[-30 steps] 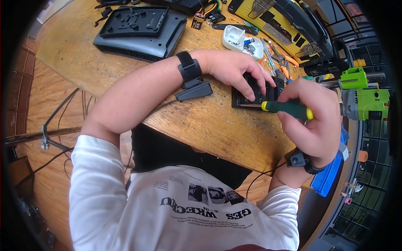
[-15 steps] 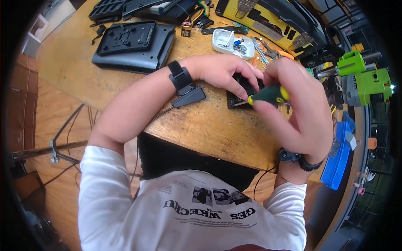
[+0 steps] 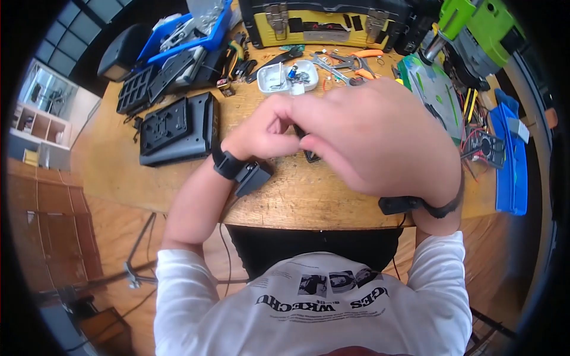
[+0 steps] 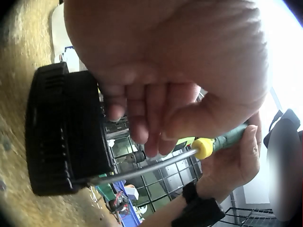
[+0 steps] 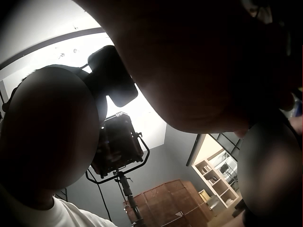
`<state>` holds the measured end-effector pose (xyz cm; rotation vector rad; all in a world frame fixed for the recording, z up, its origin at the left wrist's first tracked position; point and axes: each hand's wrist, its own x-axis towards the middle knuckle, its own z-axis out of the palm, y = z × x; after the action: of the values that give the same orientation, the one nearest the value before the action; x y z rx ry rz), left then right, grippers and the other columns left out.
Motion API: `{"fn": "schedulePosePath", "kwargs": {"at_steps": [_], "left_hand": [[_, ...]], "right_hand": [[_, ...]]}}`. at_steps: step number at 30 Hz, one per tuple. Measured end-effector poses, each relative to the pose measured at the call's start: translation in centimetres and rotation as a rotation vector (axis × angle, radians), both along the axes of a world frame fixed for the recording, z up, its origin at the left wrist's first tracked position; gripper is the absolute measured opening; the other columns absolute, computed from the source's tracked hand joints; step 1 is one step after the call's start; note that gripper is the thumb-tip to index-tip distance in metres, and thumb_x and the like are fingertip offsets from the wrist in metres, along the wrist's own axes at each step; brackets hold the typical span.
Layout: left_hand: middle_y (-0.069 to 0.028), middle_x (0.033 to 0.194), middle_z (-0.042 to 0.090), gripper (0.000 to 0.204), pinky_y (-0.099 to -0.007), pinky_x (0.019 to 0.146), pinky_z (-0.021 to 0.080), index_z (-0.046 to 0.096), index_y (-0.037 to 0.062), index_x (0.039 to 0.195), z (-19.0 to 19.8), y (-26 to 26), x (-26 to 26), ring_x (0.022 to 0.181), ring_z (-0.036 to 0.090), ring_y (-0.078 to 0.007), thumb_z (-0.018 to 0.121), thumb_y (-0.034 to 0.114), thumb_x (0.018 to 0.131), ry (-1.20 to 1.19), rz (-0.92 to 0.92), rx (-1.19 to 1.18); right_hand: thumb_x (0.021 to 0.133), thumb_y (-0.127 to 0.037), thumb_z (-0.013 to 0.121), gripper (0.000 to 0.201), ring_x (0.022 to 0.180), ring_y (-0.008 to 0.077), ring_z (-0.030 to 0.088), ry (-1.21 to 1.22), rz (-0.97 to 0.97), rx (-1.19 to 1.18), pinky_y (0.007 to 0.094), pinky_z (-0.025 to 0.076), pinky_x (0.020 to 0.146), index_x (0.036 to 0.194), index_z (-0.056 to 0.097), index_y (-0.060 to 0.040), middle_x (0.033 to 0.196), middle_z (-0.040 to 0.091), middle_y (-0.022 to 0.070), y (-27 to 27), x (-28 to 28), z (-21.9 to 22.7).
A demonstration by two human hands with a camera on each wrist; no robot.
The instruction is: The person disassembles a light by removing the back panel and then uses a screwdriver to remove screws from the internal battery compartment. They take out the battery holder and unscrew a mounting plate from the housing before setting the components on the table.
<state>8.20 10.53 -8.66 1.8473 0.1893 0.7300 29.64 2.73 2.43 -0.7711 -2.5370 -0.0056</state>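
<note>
A black plastic housing (image 4: 71, 127) lies on the wooden table; in the head view mostly the hands cover it. My right hand (image 3: 386, 136) grips the green handle of a screwdriver (image 4: 227, 138) with yellow ends. Its metal shaft slants down to the near edge of the housing, where the tip is hidden. Over the housing's upper face hovers my left hand (image 3: 267, 127), its fingers (image 4: 147, 113) loosely bent and side by side, the thumb close to them. In the head view the right hand overlaps the left fingertips and hides the screwdriver. The right wrist view is mostly dark.
Beyond the hands stands a white tray (image 3: 271, 88) of small parts, with pliers (image 3: 361, 72) beside it. Black plastic covers (image 3: 205, 124) lie left. A yellow-black toolbox (image 3: 320, 29) stands at the back, a green drill stand (image 3: 460, 18) and blue bin (image 3: 513, 178) at right.
The head view has turned, so the table sits squarer. My right hand has rolled over and come closer to the left hand, hiding the screwdriver handle. The left hand stays by the housing.
</note>
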Motion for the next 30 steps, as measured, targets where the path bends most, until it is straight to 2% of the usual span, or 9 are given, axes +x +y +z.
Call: {"fn": "schedulePosePath", "kwargs": {"at_steps": [4, 7, 9, 12, 16, 21, 24, 27, 30], "left_hand": [[-0.0084, 0.116, 0.074, 0.034, -0.0311, 0.097, 0.052, 0.074, -0.0032, 0.112, -0.9, -0.1, -0.3, 0.108, 0.067, -0.0139, 0.074, 0.002, 0.079, -0.046, -0.045, -0.058], [-0.0080, 0.114, 0.075, 0.038, -0.0322, 0.096, 0.053, 0.074, -0.0025, 0.111, -1.8, 0.5, -0.4, 0.107, 0.069, -0.0147, 0.086, 0.009, 0.076, -0.032, 0.022, 0.358], [-0.0077, 0.110, 0.076, 0.046, -0.0330, 0.094, 0.054, 0.074, -0.0018, 0.111, -2.8, 0.3, -0.3, 0.106, 0.070, -0.0147, 0.093, 0.021, 0.075, 0.047, -0.047, -0.338], [-0.0076, 0.109, 0.077, 0.048, -0.0335, 0.094, 0.054, 0.074, -0.0015, 0.111, -2.9, 0.5, -0.6, 0.105, 0.071, -0.0151, 0.093, 0.026, 0.077, 0.119, 0.145, 0.006], [-0.0081, 0.112, 0.077, 0.047, -0.0339, 0.095, 0.054, 0.074, -0.0011, 0.112, -2.7, 1.6, -0.9, 0.107, 0.071, -0.0161, 0.092, 0.025, 0.077, 0.129, -0.065, 0.070], [-0.0089, 0.113, 0.077, 0.041, -0.0332, 0.096, 0.054, 0.074, -0.0017, 0.112, -1.3, -1.1, 0.8, 0.109, 0.071, -0.0164, 0.090, 0.017, 0.079, -0.060, 0.034, -0.413], [-0.0084, 0.117, 0.076, 0.045, -0.0330, 0.098, 0.053, 0.073, -0.0021, 0.118, -0.1, -0.6, -0.9, 0.111, 0.070, -0.0156, 0.090, 0.016, 0.080, 0.062, 0.027, 0.032], [-0.0089, 0.118, 0.076, 0.048, -0.0336, 0.098, 0.053, 0.072, -0.0010, 0.121, -3.2, 0.0, -0.3, 0.112, 0.070, -0.0159, 0.090, 0.015, 0.080, -0.059, 0.048, -0.215], [-0.0083, 0.118, 0.075, 0.051, -0.0333, 0.098, 0.053, 0.070, -0.0004, 0.124, -3.0, 0.8, -0.5, 0.112, 0.069, -0.0155, 0.089, 0.012, 0.079, 0.050, -0.019, -0.114]], "right_hand": [[0.087, -0.022, 0.074, 0.021, 0.060, 0.0290, 0.063, -0.145, -0.088, 0.049, 0.0411, 0.045, 0.055, 0.103, 0.066, -0.0125, 0.067, 0.060, 0.0071, -0.7, 0.0, 0.2], [0.086, -0.021, 0.074, 0.019, 0.057, 0.0293, 0.062, 0.008, 0.020, 0.097, 0.0413, 0.044, 0.053, 0.100, 0.065, -0.0129, 0.065, 0.060, 0.0065, -0.9, 0.0, 0.1], [0.086, -0.022, 0.074, 0.019, 0.056, 0.0298, 0.061, 0.036, 0.040, 0.070, 0.0414, 0.044, 0.053, 0.100, 0.065, -0.0133, 0.062, 0.059, 0.0067, -0.8, 0.2, 0.1], [0.085, -0.021, 0.073, 0.017, 0.055, 0.0310, 0.061, 0.074, 0.086, 0.017, 0.0420, 0.045, 0.052, 0.098, 0.065, -0.0131, 0.061, 0.059, 0.0075, -0.2, 0.4, 0.0], [0.081, -0.014, 0.070, 0.015, 0.057, 0.0325, 0.061, 0.006, 0.074, 0.075, 0.0430, 0.047, 0.054, 0.095, 0.065, -0.0122, 0.065, 0.059, 0.0075, 0.1, 0.4, 0.3], [0.084, -0.020, 0.072, 0.014, 0.057, 0.0315, 0.061, 0.018, 0.034, 0.010, 0.0418, 0.046, 0.054, 0.094, 0.066, -0.0129, 0.063, 0.059, 0.0066, 0.1, 0.8, 0.2], [0.086, -0.025, 0.074, 0.015, 0.057, 0.0311, 0.061, 0.053, 0.077, 0.021, 0.0410, 0.046, 0.054, 0.092, 0.068, -0.0129, 0.063, 0.060, 0.0072, 0.2, 1.1, 0.6], [0.084, -0.022, 0.073, 0.013, 0.057, 0.0308, 0.061, 0.025, 0.053, 0.101, 0.0409, 0.046, 0.054, 0.091, 0.067, -0.0125, 0.064, 0.060, 0.0074, 0.2, 1.0, 0.5], [0.080, -0.018, 0.073, 0.015, 0.056, 0.0304, 0.059, 0.039, 0.019, 0.139, 0.0410, 0.046, 0.054, 0.092, 0.066, -0.0125, 0.063, 0.058, 0.0069, 0.0, 0.8, 0.2]]}}
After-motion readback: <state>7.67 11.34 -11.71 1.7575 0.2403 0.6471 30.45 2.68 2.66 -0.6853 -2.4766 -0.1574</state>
